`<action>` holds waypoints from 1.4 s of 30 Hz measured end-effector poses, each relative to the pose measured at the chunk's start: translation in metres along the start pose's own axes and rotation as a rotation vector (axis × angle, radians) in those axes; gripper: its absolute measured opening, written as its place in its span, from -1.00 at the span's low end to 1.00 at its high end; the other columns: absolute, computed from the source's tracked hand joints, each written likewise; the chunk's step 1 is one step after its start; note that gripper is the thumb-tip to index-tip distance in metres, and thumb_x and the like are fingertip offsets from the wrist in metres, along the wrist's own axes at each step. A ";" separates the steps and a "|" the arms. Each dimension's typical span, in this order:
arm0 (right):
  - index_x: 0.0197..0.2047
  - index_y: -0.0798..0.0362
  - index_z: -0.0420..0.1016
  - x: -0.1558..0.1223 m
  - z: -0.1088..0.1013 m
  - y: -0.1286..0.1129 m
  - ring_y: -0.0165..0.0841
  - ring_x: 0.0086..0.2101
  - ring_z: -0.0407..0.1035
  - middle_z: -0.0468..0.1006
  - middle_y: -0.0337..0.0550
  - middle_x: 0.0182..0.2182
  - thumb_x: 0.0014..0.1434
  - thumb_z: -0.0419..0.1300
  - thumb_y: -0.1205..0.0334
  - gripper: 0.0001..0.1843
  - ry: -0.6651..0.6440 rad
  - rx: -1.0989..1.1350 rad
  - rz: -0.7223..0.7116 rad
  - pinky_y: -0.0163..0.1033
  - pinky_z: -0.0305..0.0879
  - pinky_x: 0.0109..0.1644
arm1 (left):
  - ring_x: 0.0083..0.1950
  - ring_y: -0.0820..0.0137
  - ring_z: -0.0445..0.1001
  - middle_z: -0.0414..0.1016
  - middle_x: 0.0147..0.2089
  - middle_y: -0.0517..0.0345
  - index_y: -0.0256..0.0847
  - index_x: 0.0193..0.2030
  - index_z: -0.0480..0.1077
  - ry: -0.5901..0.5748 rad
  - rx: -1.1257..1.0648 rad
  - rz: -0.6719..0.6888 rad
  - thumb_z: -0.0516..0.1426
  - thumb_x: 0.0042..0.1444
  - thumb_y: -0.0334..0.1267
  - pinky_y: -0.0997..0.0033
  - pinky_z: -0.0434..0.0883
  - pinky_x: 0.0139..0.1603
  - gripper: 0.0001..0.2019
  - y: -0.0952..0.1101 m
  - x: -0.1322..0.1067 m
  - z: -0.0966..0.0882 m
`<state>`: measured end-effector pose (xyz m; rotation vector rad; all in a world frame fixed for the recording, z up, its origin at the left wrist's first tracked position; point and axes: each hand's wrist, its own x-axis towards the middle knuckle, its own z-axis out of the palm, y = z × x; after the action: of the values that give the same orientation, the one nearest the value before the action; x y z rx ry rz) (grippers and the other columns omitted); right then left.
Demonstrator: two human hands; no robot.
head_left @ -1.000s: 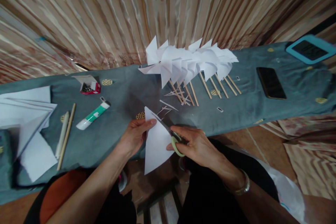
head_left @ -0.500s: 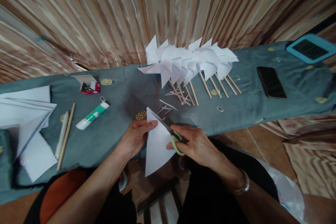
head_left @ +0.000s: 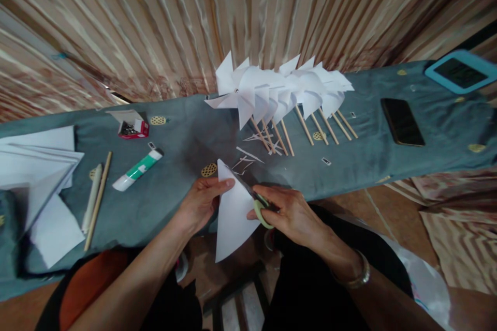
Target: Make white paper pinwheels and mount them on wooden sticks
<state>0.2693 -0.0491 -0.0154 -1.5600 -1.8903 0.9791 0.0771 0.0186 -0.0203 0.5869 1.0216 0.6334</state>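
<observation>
My left hand (head_left: 202, 201) pinches the left edge of a white paper triangle (head_left: 232, 217), thumb on top near its upper corner. My right hand (head_left: 289, 212) is closed round the pale green handles of a pair of scissors (head_left: 254, 200). The blades run along the triangle's upper right edge towards its tip. The paper hangs over the near edge of a table under a grey-blue cloth (head_left: 171, 196). Thin paper slivers (head_left: 248, 158) lie on the cloth just beyond the triangle.
A row of white paper pinwheels on wooden sticks (head_left: 279, 95) lies at the back. To the left are a glue stick (head_left: 137, 169), a small red box (head_left: 132, 126), two sticks (head_left: 95, 199) and paper sheets (head_left: 39, 176). A black phone (head_left: 402, 122) and a blue-framed device (head_left: 460, 71) lie right.
The paper triangle and both hands have shifted very slightly lower and to the right. Nothing else on the table has moved.
</observation>
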 end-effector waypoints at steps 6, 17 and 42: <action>-0.05 0.01 0.53 0.000 0.002 0.001 -0.34 -0.27 0.51 0.63 -0.17 -0.23 0.16 0.21 0.24 -0.73 0.000 0.003 0.009 -0.31 0.36 -0.15 | -0.51 0.34 0.53 0.60 -0.51 0.00 -0.34 -0.49 0.58 0.007 -0.015 0.001 0.39 -0.21 -0.27 0.42 0.46 -0.41 -0.82 -0.001 0.001 0.000; -0.04 0.07 0.52 0.009 -0.012 0.009 -0.44 -0.53 0.42 0.58 -0.30 -0.50 0.13 0.26 0.08 -0.64 0.093 0.018 0.141 -0.39 0.24 -0.44 | -0.54 0.39 0.48 0.59 -0.51 -0.02 -0.37 -0.52 0.55 0.102 -0.070 0.022 0.36 -0.16 -0.37 0.46 0.44 -0.44 -0.89 0.003 0.000 0.004; -0.05 0.18 0.37 0.061 -0.019 -0.018 -0.08 -0.19 0.52 0.61 0.17 -0.25 0.20 0.12 0.19 -0.71 0.074 -0.841 0.315 -0.18 0.32 -0.17 | -0.25 0.35 0.59 0.60 -0.38 0.12 -0.26 -0.30 0.47 0.326 -0.304 0.282 0.11 0.18 -0.38 0.37 0.54 -0.13 -0.90 0.024 -0.035 -0.043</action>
<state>0.2592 0.0126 0.0057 -2.3680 -2.1721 0.1900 0.0205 0.0155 -0.0002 0.3669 1.1260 1.1391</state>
